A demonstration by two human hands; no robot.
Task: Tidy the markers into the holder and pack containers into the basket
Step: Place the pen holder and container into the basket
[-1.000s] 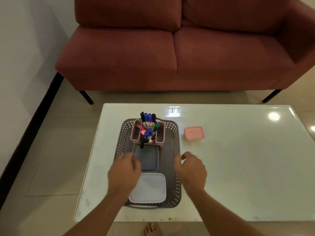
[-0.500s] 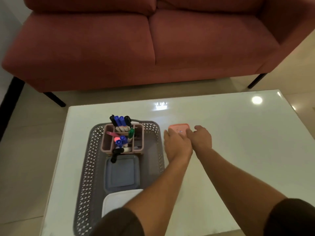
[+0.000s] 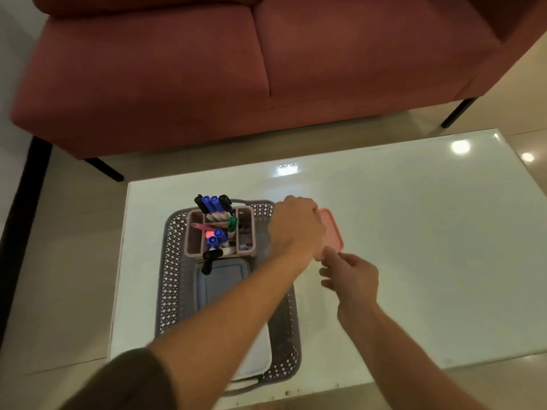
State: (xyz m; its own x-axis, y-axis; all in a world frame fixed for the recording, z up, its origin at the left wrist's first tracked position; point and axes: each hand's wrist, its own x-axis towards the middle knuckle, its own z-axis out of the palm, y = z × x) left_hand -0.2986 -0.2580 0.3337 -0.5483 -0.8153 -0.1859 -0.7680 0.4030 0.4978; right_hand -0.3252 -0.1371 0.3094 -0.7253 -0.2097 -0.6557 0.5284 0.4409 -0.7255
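A grey perforated basket (image 3: 171,261) lies on the white table. In its far end stands a pink holder (image 3: 194,235) with several blue, black and green markers (image 3: 213,203). Nearer in the basket lie a grey-blue container (image 3: 222,281) and a white container (image 3: 258,352), the white one partly hidden under my left arm. My left hand (image 3: 296,229) grips a flat pink container (image 3: 333,229) from above, tilted on edge just right of the basket's far corner. My right hand (image 3: 352,276) hovers at the pink container's near corner with loose, parted fingers and holds nothing.
A red sofa (image 3: 236,69) stands beyond the table (image 3: 429,247) on black legs. The table's near edge runs just below the basket. A dark skirting line follows the wall at far left.
My left hand has closed on the pink container and tipped it up toward the basket. My right hand has drawn back off it toward me.
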